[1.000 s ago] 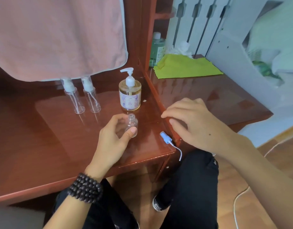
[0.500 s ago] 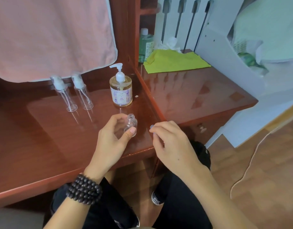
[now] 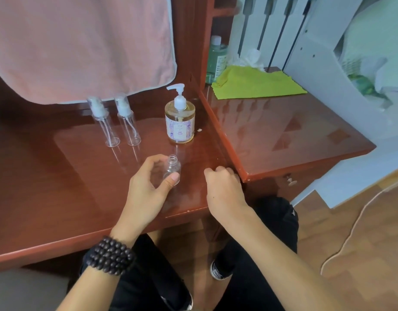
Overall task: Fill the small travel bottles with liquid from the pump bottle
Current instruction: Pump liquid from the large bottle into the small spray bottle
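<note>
Pink towel (image 3: 81, 46) hanging above the red-brown table (image 3: 58, 198). Yellow-green cloth (image 3: 256, 83) on the raised right-hand surface, with crumpled white tissue (image 3: 249, 59) and a green bottle (image 3: 217, 58) behind it. White slatted panel (image 3: 272, 25) at rear. White cord (image 3: 350, 232) on the wooden floor (image 3: 362, 265).

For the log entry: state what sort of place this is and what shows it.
Probably a bedroom or dorm room at home, not a lab. A glossy red-brown wooden desk has a pink towel hanging above it, a white bed ladder stands at the right, and a green cloth lies on the side cabinet.
</note>
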Demonstrator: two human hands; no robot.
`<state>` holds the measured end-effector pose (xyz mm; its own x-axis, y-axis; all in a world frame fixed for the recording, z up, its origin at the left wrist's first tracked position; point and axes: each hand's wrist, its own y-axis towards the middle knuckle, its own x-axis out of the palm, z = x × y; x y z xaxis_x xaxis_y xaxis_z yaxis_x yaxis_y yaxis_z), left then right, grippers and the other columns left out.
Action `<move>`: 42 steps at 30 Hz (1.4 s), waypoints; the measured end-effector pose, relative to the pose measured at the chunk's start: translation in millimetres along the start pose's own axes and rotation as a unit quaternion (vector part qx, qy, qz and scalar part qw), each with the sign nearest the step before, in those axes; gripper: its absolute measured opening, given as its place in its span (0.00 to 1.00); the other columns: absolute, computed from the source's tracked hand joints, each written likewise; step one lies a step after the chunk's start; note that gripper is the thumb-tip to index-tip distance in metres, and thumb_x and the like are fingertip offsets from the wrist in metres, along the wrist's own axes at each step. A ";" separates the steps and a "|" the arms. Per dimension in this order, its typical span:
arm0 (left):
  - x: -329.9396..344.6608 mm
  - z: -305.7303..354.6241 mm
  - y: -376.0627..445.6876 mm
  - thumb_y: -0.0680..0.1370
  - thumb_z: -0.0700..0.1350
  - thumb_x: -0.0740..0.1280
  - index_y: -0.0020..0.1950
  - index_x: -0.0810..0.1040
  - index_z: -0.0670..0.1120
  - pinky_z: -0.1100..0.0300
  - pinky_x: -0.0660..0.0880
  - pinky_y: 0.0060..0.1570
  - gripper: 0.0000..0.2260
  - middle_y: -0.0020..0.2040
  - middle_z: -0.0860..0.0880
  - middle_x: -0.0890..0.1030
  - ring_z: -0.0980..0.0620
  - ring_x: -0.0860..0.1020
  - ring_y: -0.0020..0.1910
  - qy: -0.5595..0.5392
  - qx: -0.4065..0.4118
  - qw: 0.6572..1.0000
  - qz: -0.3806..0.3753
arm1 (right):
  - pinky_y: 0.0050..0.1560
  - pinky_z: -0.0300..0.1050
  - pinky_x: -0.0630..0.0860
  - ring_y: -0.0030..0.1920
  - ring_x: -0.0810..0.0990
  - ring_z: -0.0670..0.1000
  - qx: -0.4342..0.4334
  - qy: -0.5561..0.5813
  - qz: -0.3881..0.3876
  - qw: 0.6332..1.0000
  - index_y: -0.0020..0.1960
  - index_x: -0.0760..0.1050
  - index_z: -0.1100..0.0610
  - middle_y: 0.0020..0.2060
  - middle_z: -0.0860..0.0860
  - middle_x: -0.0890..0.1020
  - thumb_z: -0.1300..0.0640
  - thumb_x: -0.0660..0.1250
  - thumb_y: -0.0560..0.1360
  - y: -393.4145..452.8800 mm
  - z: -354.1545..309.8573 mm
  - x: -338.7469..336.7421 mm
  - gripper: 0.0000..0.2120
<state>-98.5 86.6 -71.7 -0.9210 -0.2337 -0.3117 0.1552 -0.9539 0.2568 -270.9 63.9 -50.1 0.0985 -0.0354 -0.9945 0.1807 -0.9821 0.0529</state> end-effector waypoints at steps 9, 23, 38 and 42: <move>-47.3 -8.2 34.1 0.77 0.43 0.75 0.58 0.77 0.59 0.58 0.76 0.62 0.16 0.55 0.61 0.83 0.57 0.82 0.57 0.003 -0.007 0.997 0.072 | 0.50 0.57 0.76 0.47 0.79 0.60 -0.117 0.175 0.068 0.975 0.54 0.77 0.59 0.49 0.56 0.78 0.65 0.67 0.76 80.5 -50.3 -4.4 0.08; -83.8 -29.6 55.3 0.76 0.42 0.74 0.59 0.77 0.54 0.70 0.75 0.53 0.14 0.54 0.58 0.84 0.60 0.82 0.54 0.019 -0.030 0.992 0.121 | 0.48 0.57 0.77 0.46 0.78 0.61 -0.147 0.179 0.082 0.969 0.49 0.76 0.61 0.46 0.58 0.77 0.63 0.71 0.75 129.7 -96.1 42.7 0.06; -65.6 28.1 106.8 0.78 0.46 0.73 0.55 0.74 0.64 0.69 0.75 0.50 0.14 0.51 0.71 0.80 0.67 0.80 0.51 0.059 0.017 0.994 0.095 | 0.46 0.57 0.78 0.45 0.81 0.59 -0.237 0.195 0.256 0.917 0.50 0.81 0.61 0.45 0.55 0.82 0.63 0.64 0.72 151.8 -35.6 -74.6 0.10; -42.4 36.5 134.9 0.76 0.49 0.74 0.57 0.79 0.52 0.58 0.80 0.45 0.11 0.50 0.57 0.83 0.60 0.82 0.45 0.119 0.029 0.987 0.100 | 0.57 0.56 0.73 0.57 0.81 0.54 -0.259 0.145 0.257 0.920 0.57 0.81 0.59 0.54 0.51 0.83 0.63 0.64 0.72 180.1 1.2 -80.7 0.15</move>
<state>-51.6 -25.3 9.6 -0.7628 -0.4597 -0.4547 0.2976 -0.8739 0.3843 -247.5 -110.3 39.6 0.5447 -0.3452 -0.7643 0.4718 -0.6273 0.6196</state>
